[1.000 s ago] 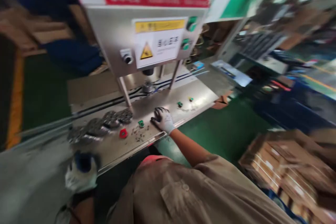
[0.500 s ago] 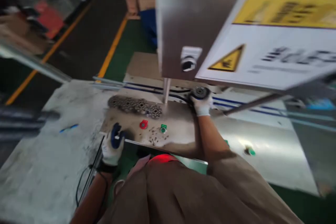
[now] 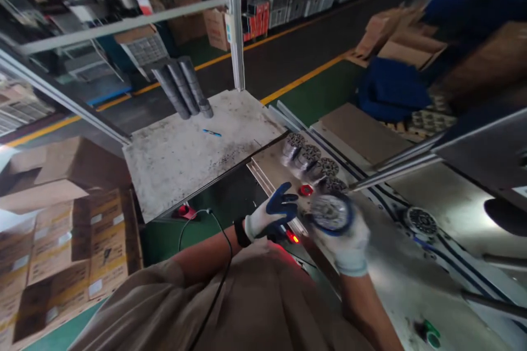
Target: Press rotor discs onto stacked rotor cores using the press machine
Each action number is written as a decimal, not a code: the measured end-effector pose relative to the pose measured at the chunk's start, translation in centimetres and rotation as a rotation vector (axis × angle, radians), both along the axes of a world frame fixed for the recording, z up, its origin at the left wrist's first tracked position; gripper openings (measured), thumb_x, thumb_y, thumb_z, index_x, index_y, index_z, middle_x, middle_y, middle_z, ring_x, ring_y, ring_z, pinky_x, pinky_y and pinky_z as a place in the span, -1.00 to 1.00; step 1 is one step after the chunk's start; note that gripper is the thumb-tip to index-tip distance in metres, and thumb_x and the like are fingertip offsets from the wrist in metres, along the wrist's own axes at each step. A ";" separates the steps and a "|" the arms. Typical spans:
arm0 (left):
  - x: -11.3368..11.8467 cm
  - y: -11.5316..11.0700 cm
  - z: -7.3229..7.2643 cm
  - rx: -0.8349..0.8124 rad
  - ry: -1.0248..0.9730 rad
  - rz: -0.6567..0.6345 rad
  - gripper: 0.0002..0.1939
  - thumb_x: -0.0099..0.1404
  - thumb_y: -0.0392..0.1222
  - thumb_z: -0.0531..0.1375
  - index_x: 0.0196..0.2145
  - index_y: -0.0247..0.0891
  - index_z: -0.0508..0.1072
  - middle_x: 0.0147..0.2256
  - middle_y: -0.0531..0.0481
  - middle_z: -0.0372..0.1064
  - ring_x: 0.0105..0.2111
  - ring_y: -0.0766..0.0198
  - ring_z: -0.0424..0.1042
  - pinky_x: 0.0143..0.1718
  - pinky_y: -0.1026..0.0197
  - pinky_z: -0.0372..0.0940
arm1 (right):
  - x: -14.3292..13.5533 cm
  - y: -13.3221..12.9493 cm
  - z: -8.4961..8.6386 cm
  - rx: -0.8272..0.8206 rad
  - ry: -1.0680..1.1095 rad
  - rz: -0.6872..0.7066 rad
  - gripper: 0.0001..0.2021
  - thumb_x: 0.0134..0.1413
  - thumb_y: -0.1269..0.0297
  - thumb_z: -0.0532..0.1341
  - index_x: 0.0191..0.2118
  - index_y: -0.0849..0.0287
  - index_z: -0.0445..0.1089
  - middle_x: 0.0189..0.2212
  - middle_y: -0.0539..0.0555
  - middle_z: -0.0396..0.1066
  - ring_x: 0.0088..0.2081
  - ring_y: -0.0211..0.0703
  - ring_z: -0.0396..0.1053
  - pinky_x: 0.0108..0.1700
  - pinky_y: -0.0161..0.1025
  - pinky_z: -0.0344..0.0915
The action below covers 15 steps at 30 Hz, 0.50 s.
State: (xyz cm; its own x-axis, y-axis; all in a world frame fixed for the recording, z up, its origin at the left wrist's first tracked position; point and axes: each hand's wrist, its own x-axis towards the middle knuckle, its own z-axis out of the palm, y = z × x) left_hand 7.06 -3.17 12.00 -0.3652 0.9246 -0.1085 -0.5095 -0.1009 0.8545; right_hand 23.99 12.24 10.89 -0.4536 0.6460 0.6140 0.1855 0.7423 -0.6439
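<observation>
My right hand [image 3: 349, 238], in a white and blue glove, is closed around a round metal part [image 3: 330, 212] above the metal bench's front edge. Gloved the same way, my left hand [image 3: 272, 215] is held in the air to the left of that part, its fingers apart and nothing in it. Several round slotted metal parts [image 3: 307, 156] stand in a row on the metal bench [image 3: 267, 162], just beyond my hands. A red button [image 3: 305, 191] sits between the row and my left hand. Another round slotted part [image 3: 422, 221] lies on the rail at the right.
A worn white table [image 3: 177, 159] at the left bears a blue pen [image 3: 212, 132] and stacked grey cylinders [image 3: 183, 88]. Cardboard boxes [image 3: 78, 230] stand at the lower left. A green button [image 3: 432, 337] is at the lower right. Metal posts [image 3: 234, 27] rise around the bench.
The view has swung left. My right hand has come back from the rail with the round part and is now close to my left hand, which has lifted off the bench edge.
</observation>
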 end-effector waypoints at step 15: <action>9.1 -20.0 2.4 -0.054 -0.040 1.259 -0.26 0.31 0.16 0.29 0.32 -0.28 0.36 0.15 -0.23 0.47 0.29 -0.12 0.34 0.35 -0.13 0.24 | -12.4 -17.4 2.8 0.039 -0.241 1.459 -0.18 -0.13 0.03 0.47 0.28 0.14 0.29 0.17 0.28 0.42 0.24 0.34 0.35 0.35 0.35 0.24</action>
State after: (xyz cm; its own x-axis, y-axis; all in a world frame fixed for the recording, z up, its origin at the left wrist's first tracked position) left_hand 16.14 -23.16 14.40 -0.9838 -0.0672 -0.1663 -0.1111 -0.4995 0.8592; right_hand 11.55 -5.21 13.64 -0.7639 -0.4747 0.4372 -0.6256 0.3786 -0.6821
